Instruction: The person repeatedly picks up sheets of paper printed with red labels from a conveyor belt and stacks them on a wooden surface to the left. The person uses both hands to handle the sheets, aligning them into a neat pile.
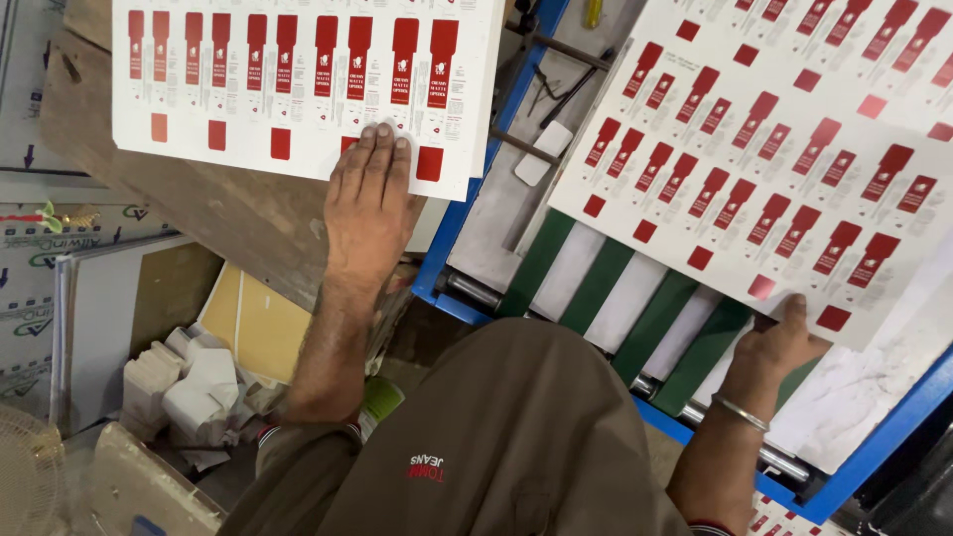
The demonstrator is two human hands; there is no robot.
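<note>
My left hand point(369, 203) lies flat, fingers together, on the near edge of a stack of white printed sheets point(228, 109) with red label shapes, on a worn wooden table point(223, 213). My right hand point(779, 342) pinches the near corner of another printed white sheet point(784, 129) with red shapes. That sheet rests tilted over the green and white conveyor belts point(635, 303) of a blue-framed machine point(452, 233). A metal bangle point(740, 412) circles my right wrist.
Below the wooden table at left lie piles of small white cardboard pieces point(189, 382), a yellow board point(253, 323) and stacked cartons point(45, 258). More white sheets point(864, 387) sit on the machine at right. Metal rollers point(476, 290) run along the machine's near edge.
</note>
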